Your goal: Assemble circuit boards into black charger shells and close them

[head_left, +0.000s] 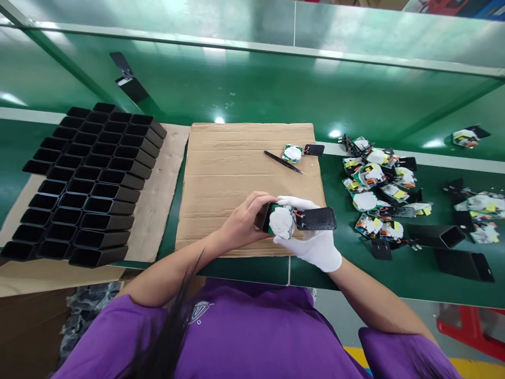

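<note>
My bare left hand (pixel 242 222) is closed around a black rectangular housing (pixel 262 217), low over the cardboard mat (pixel 224 184). A circuit board (pixel 281 221) covered in white compound sits at the housing's open end; how far inside it reaches, I cannot tell. Red and dark wires join the board to a black end cap (pixel 316 219). In its white glove, my right hand (pixel 320 252) grips the board from both sides, with the cap lying above the palm. Farther up the mat lie black tweezers (pixel 283 161) and another board (pixel 292 153) wired to its own cap (pixel 314 150).
Rows of black housings (pixel 103 206) stand at left on cardboard. At right are a pile of wired boards (pixel 371 176), more boards (pixel 483 202) and two loose housings (pixel 436 236). A green panel (pixel 236 84) backs the bench. A red stool (pixel 471 329) is below right.
</note>
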Available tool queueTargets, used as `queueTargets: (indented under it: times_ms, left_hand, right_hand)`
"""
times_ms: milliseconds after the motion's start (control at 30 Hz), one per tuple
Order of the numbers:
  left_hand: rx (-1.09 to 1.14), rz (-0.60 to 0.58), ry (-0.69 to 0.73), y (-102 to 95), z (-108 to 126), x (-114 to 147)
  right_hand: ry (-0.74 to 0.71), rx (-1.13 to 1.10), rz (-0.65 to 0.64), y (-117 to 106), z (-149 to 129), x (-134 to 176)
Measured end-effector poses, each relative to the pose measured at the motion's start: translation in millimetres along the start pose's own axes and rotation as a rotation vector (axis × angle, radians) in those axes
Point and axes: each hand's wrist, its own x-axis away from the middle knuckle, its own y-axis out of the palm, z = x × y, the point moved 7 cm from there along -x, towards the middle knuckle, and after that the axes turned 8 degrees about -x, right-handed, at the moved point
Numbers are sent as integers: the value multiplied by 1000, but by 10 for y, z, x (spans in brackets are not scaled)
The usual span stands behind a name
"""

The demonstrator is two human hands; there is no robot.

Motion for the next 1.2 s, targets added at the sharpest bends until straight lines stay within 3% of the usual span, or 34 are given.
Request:
queueTargets:
  times_ms: [367,1200]
  left_hand:
    - [-98,50,79,23,16,55]
    - [-129,81,104,2,48,41]
  right_hand:
    - [-142,234,-33,48,-59,63]
    - [-133,245,-49,70,3,94]
